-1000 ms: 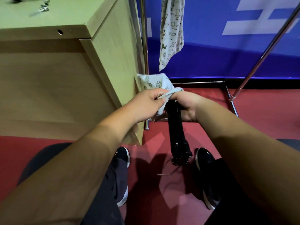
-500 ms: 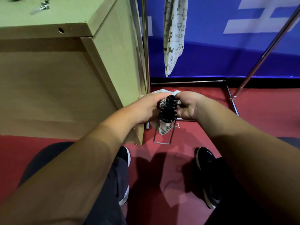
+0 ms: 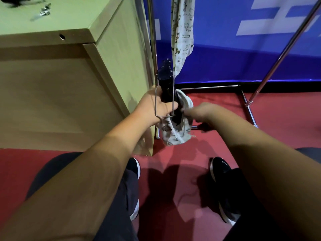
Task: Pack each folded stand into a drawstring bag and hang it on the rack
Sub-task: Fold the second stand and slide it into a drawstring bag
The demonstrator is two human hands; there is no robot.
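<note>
While left hand (image 3: 156,108) grips it | stand (image 3: 165,79): black, folded, upright

One folded stand (image 3: 166,84) is recorded. Two drawstring bags are counted: the held bag (image 3: 175,134) and the hanging bag (image 3: 182,32). One rack (image 3: 152,32) and one wooden desk (image 3: 69,20) are noted. Two hands are logged, left hand (image 3: 156,108) and right hand (image 3: 201,110). Two shoes are logged, left shoe (image 3: 134,166) and right shoe (image 3: 220,169).
</note>
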